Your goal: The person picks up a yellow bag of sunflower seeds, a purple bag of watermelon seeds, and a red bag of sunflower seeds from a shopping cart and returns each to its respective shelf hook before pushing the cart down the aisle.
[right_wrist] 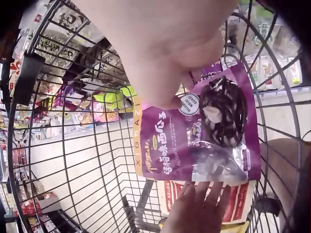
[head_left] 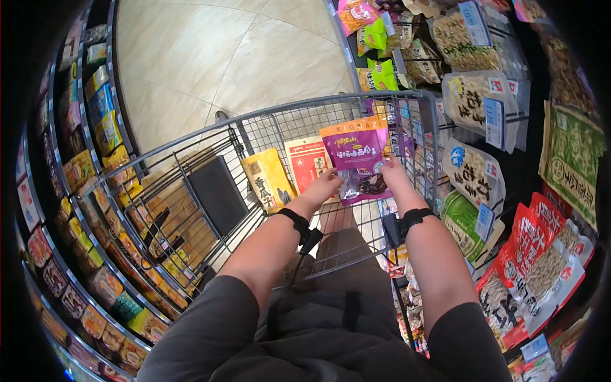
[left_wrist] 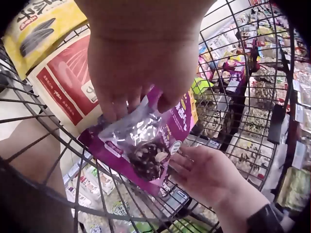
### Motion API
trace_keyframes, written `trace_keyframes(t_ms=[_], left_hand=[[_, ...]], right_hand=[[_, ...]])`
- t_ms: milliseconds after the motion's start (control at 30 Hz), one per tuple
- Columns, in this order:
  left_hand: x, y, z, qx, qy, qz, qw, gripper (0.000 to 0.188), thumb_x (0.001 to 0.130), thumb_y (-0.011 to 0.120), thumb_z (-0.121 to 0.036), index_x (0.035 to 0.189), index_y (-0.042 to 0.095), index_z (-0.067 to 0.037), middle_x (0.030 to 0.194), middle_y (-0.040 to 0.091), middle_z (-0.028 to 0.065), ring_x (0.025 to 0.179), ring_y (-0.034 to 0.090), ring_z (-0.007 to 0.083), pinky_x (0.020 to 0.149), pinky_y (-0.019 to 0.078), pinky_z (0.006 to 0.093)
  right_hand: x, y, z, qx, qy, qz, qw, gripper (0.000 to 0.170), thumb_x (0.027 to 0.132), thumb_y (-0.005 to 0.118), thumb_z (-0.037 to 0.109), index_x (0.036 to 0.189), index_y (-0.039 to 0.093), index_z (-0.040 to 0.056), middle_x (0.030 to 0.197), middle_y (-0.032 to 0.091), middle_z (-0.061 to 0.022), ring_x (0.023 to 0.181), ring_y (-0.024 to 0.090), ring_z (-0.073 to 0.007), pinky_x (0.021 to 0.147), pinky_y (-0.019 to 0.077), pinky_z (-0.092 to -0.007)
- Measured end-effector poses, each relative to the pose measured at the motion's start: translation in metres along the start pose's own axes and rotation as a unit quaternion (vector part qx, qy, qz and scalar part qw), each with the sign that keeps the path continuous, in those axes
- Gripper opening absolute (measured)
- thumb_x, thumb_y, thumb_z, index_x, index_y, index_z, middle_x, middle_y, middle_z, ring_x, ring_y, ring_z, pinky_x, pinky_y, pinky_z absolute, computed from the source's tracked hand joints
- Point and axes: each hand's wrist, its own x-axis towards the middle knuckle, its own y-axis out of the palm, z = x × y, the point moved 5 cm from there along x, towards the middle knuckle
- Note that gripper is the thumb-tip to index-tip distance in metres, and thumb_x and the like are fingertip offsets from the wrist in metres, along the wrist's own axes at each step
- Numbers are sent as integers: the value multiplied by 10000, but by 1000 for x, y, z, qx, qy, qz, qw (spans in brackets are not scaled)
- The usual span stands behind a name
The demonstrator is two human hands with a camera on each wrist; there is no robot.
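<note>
A purple bag of melon seeds (head_left: 358, 149) with an orange top strip and a see-through window leans in the shopping cart (head_left: 280, 108). At its left edge, my left hand (head_left: 323, 186) holds it. My right hand (head_left: 396, 176) grips the opposite edge, its thumb over the front in the right wrist view. Dark seeds (right_wrist: 222, 114) show through the window. Next to the purple bag, partly covered by it, stands a red and cream packet (head_left: 304, 158). Farther left is a yellow bag of sunflower seeds (head_left: 268, 178). Parts of both hands' fingers are hidden by the bag.
Hanging snack bags (head_left: 477, 105) and price tags line the shelf close on the right. More shelves of packets (head_left: 105, 130) run along the left. A dark flat panel (head_left: 218, 194) sits at the cart's left. Tiled floor (head_left: 184, 51) stretches ahead.
</note>
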Motion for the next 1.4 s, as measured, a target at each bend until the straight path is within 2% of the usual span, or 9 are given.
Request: trace_keyframes(t_ms=[67, 133, 333, 433, 600, 700, 933, 1233, 1400], left_hand=[[12, -1, 8, 64, 41, -43, 996, 635, 917, 607, -240, 1444, 364, 18, 1264, 577, 177, 1111, 575, 247, 910, 470, 349], [18, -3, 8, 100, 65, -53, 991, 626, 912, 609, -229, 1429, 365, 26, 1248, 584, 187, 1091, 583, 254, 883, 482, 355], [-15, 2, -15, 104, 62, -29, 992, 504, 907, 565, -82, 1381, 424, 14, 1166, 622, 175, 988, 619, 239, 818, 497, 334], [-54, 0, -41, 204, 114, -52, 971, 396, 904, 520, -17, 1299, 518, 0, 1037, 661, 138, 915, 630, 217, 808, 498, 333], [-111, -20, -49, 191, 185, -24, 964, 303, 944, 525, -19, 1246, 550, -21, 1025, 654, 58, 920, 603, 134, 805, 492, 292], [-168, -34, -62, 182, 232, -8, 956, 307, 974, 506, -2, 1277, 551, -30, 1057, 638, 42, 950, 586, 120, 826, 485, 273], [-341, -76, -82, 213, 295, -82, 928, 257, 971, 538, -22, 1222, 598, -14, 979, 679, 68, 902, 593, 109, 823, 491, 279], [-559, -67, -76, 259, 439, -119, 852, 234, 963, 565, -31, 1193, 607, -24, 861, 694, 99, 752, 634, 112, 681, 517, 278], [-644, -33, -71, 172, 549, 23, 818, 319, 960, 608, -82, 1265, 569, 1, 1157, 653, 60, 1051, 600, 137, 928, 491, 335]], right_hand=[[4, 2, -4, 56, 8, 18, 998, 614, 825, 629, 225, 1357, 494, -51, 1186, 653, -257, 1089, 648, -364, 911, 506, -377], [-4, 3, -2, 68, 39, 76, 994, 580, 845, 620, 171, 1379, 489, -15, 1066, 649, -117, 858, 611, -184, 749, 478, -306], [-17, 5, -17, 86, 40, 67, 993, 325, 859, 645, 188, 1108, 641, -20, 894, 642, -52, 805, 568, -150, 705, 439, -285], [-64, -3, 26, 237, 42, 75, 968, 259, 838, 671, 183, 967, 697, -40, 813, 663, -68, 738, 590, -154, 652, 449, -304], [-106, 5, 51, 275, 90, 134, 948, 257, 891, 667, 177, 1097, 619, 31, 888, 657, -40, 746, 610, -147, 626, 472, -270], [-141, 22, 75, 387, 78, 189, 899, 320, 973, 593, 235, 1235, 567, 54, 1132, 659, -48, 974, 632, -177, 830, 505, -327], [-278, 36, 182, 482, -93, 338, 803, 426, 1008, 565, 287, 1333, 524, 13, 1277, 607, -72, 1153, 569, -167, 983, 452, -351], [-491, -14, 271, 200, -335, 190, 901, 331, 901, 705, 143, 1170, 614, -28, 1060, 668, -33, 1018, 606, -122, 885, 489, -302], [-622, -33, 279, 306, -459, 137, 822, 291, 907, 687, 103, 1167, 624, -13, 1064, 674, -33, 988, 601, -106, 873, 488, -282]])
